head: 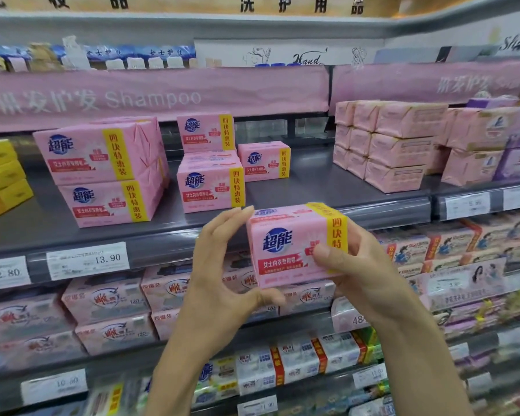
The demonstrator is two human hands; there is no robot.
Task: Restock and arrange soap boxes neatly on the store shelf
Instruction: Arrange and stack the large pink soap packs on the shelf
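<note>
— Head camera: where is open room?
— Bare grey shelf [327, 183] right of the stacked packs [210, 189].
— The pink, yellow-banded soap box [285, 250]?
— Before the shelf's edge, gripped by left hand [219, 274] and right hand [365, 265].

Grey shelf [312, 187] with pink soap boxes [102, 157]

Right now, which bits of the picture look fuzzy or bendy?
Head view: the pink paper-wrapped soap box with a yellow band is sharp; the white price tag at bottom left is blurred; the grey shelf rail looks bent, likely wide-angle distortion.
</note>
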